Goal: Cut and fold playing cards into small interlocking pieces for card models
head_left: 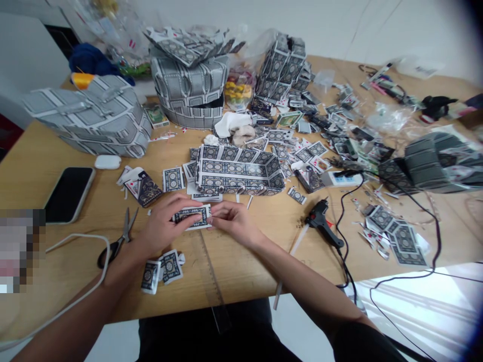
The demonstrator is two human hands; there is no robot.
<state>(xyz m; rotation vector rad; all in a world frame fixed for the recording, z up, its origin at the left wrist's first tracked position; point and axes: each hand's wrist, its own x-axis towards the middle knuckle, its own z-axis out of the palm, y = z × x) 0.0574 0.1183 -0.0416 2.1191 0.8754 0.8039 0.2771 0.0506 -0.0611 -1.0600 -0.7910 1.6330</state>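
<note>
Between my hands is a dark patterned playing card point(193, 217), lying sideways with its back up. My left hand point(164, 223) grips its left part, thumb on the face and fingers along the far edge. My right hand point(234, 221) pinches the card's right end. Just beyond stands an open rectangular tray made of cards point(241, 169). Below my hands, a clear ruler point(211, 271) reaches over the table's front edge. A few loose cards point(170, 266) lie nearer me, left of the ruler.
Scissors point(123, 236) and a phone point(70, 195) lie left. A black glue gun point(323, 221) with a cord and a glue stick point(292, 261) are right. Card-woven bags point(188, 90) stand behind; a card heap point(339, 125) spreads at back right. A white cable point(107, 251) crosses my left forearm.
</note>
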